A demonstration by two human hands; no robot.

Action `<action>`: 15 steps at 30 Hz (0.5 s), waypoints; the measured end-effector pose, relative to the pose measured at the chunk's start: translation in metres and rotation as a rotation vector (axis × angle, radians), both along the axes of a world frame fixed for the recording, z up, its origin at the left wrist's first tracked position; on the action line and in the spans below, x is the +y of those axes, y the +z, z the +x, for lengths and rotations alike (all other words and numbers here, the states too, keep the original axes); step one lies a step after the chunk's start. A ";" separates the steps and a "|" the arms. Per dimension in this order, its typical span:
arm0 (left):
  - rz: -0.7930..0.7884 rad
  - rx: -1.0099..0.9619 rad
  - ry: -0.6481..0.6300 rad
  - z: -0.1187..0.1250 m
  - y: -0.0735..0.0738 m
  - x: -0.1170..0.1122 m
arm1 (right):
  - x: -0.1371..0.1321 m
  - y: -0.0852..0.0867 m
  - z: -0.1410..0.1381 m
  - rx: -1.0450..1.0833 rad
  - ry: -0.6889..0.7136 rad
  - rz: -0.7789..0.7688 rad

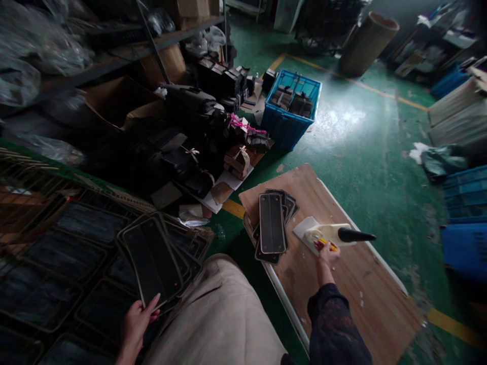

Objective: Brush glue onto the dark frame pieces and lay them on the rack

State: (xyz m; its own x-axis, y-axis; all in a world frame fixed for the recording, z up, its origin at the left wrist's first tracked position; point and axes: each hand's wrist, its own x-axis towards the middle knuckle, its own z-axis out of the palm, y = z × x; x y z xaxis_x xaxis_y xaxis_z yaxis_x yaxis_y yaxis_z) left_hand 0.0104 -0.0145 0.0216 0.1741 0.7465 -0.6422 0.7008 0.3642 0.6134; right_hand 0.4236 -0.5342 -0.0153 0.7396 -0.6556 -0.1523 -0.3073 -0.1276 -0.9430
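Note:
My left hand pinches the lower corner of a black rectangular panel with a pale edge and a small orange spot. More such panels fan out beneath it beside my knee. On the wooden board, my right hand is closed around a thin yellow stick, perhaps a brush; its tip is at the round opening of a cream-coloured container. A black tapered handle extends from the container, and a white sheet lies under its left end. Left of that sheet rests a stack of black panels.
The wooden board stands to my right. At my left is a wire-sided cart holding many panels. Bundled dark pieces lie beyond it, near a blue crate. Other blue crates line the far right.

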 end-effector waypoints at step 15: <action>0.004 -0.022 0.044 0.003 0.002 -0.002 | -0.013 -0.001 -0.033 -0.029 -0.170 0.105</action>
